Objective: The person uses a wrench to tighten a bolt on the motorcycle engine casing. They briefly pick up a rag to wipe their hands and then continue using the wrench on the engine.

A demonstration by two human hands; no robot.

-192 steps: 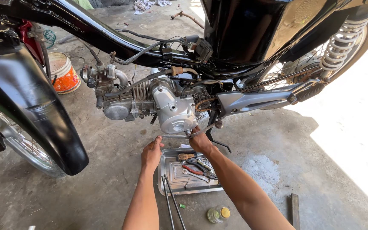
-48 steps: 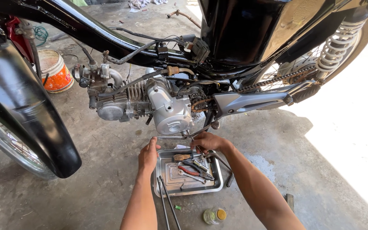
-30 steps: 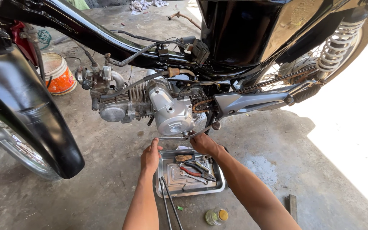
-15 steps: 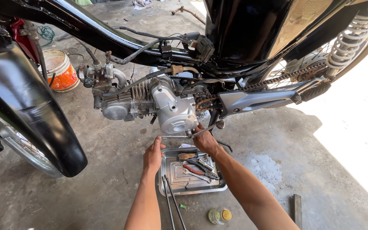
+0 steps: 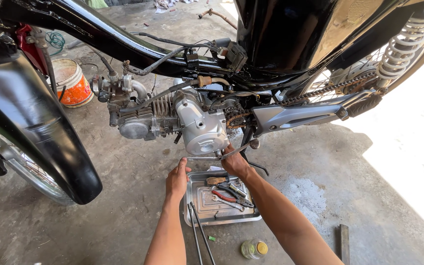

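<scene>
One black motorcycle (image 5: 280, 44) overhead, silver engine (image 5: 199, 125) hanging at its middle. Below, on concrete, a metal tray (image 5: 207, 208) with red-handled pliers (image 5: 224, 196) and wrenches. Just under the engine, a thin metal bar (image 5: 207, 158): left hand (image 5: 177, 179) curled at its left end, right hand (image 5: 234, 164) closed around its right part. Near the tray, a small yellow-capped jar (image 5: 253, 249).
</scene>
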